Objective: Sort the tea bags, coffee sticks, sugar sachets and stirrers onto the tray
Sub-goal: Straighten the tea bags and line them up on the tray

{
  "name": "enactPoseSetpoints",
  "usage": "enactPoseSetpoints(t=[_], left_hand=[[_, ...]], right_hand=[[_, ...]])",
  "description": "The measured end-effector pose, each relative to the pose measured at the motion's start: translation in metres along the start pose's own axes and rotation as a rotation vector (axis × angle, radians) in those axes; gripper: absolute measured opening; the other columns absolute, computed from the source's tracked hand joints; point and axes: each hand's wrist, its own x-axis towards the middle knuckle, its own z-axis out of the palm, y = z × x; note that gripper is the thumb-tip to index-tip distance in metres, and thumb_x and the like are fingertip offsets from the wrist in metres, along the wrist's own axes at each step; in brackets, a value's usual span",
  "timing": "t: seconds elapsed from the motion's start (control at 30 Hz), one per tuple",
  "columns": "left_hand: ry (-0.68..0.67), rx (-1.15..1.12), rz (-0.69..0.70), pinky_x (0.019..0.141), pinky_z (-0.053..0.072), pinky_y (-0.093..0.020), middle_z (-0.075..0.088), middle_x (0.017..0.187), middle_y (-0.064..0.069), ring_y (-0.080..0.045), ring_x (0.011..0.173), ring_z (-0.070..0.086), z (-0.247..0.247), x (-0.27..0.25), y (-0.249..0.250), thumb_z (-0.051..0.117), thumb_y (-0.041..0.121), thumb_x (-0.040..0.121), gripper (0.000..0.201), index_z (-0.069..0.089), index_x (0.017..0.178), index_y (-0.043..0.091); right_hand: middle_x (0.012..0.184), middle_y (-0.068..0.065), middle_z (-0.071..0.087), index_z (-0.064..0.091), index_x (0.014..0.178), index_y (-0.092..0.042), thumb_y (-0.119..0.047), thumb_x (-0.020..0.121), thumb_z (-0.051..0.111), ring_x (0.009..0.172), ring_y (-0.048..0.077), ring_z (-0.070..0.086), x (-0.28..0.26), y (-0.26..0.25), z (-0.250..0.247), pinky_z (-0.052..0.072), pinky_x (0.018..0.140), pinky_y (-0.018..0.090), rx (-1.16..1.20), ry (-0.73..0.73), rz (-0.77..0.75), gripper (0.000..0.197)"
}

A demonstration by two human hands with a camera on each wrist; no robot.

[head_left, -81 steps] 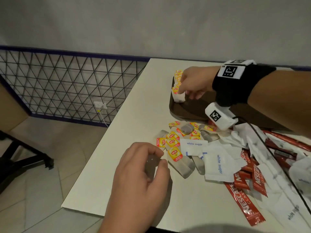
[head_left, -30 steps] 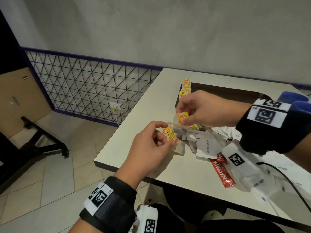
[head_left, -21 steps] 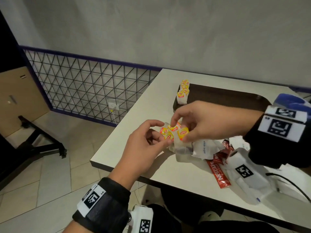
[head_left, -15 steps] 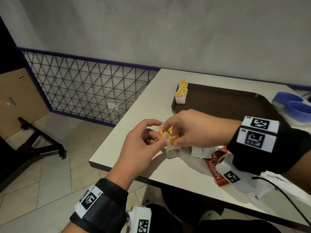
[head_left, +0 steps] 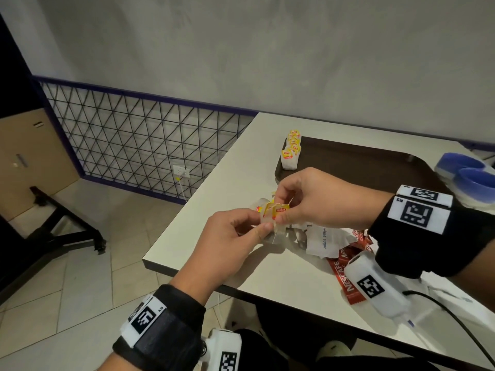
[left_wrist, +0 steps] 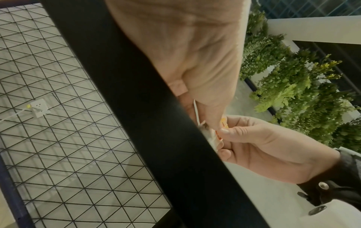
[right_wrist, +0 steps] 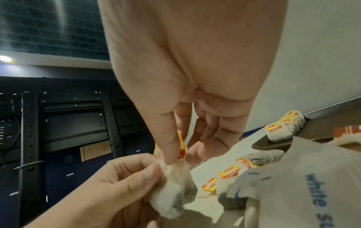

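I am seated at a white table (head_left: 214, 228) in what reads as a café or office pantry corner rather than a home. The evidence: a brown serving tray (head_left: 361, 162), single-serve Lipton tea bags (head_left: 290, 151), white sugar sachets (head_left: 322, 239) and Nescafé sticks (head_left: 345, 271), all catering stock. The fit-out is commercial: plain grey wall, tiled floor (head_left: 80, 277), a wire-mesh panel (head_left: 134, 137) with a wall socket (head_left: 181, 171), and black perforated racking (right_wrist: 68, 117) opposite.
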Motion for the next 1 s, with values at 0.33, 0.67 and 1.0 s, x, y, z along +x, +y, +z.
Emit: enactPoseSetpoints(t=[0.33,0.67,1.0], left_hand=[[0.025,-0.034,0.007,0.060,0.050,-0.021,0.075,0.074,0.003,-0.007,0.064,0.065,-0.002,-0.002,-0.001,0.074,0.024,0.094,0.010,0.081,0.087,0.022],[0.104,-0.001,-0.035,0.075,0.061,-0.043,0.076,0.090,0.014,-0.013,0.077,0.072,0.004,0.000,-0.005,0.071,0.028,0.094,0.008,0.076,0.097,0.033],[0.133,0.008,-0.045,0.073,0.058,-0.046,0.074,0.078,0.005,-0.020,0.074,0.068,0.003,0.002,-0.008,0.072,0.029,0.091,0.011,0.074,0.085,0.038]], right_hand=[[0.094,0.006,0.076,0.075,0.103,-0.018,-0.036,0.082,0.084,0.072,0.012,0.068,-0.006,0.003,0.006,0.056,0.070,0.032,0.260,-0.124,0.094,0.029],[0.075,0.010,0.071,0.062,0.103,0.003,-0.012,0.094,0.073,0.077,0.021,0.071,0.053,0.034,-0.058,0.060,0.081,0.040,0.229,0.007,0.268,0.021],[0.100,0.023,0.072,0.053,0.095,-0.008,-0.003,0.097,0.067,0.089,0.030,0.073,0.127,0.088,-0.081,0.061,0.071,0.034,0.109,-0.083,0.467,0.014]])
